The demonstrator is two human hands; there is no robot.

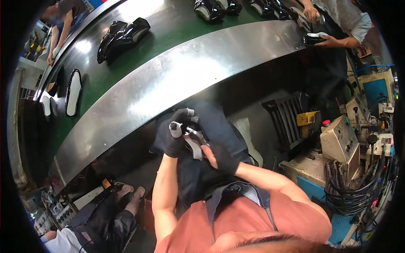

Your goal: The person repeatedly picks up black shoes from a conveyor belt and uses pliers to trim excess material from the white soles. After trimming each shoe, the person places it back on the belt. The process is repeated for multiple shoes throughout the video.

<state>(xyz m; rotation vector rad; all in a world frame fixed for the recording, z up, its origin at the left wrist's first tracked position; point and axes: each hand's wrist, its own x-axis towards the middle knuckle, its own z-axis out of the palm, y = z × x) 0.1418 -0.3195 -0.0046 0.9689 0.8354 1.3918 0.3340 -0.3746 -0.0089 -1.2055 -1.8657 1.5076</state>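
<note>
Above my lap, over a dark apron (217,122), my left hand (178,137) is closed around a shoe (194,148), whose pale sole shows. The hand wears a dark glove with light wrapping on its fingertips. Close beside it, my right hand (222,158), in a dark half-finger glove, grips a small shiny metal tool like pincers (192,131). The tool's tip meets the shoe near my left fingers. Much of the shoe is hidden by my hands.
Beyond my lap runs a metal ledge (168,80) beside a green belt (90,90) with glossy black shoes (122,38). A control box (338,137) and cables stand right. Co-workers sit left and far; one co-worker's hand (331,41) holds a shoe at far right.
</note>
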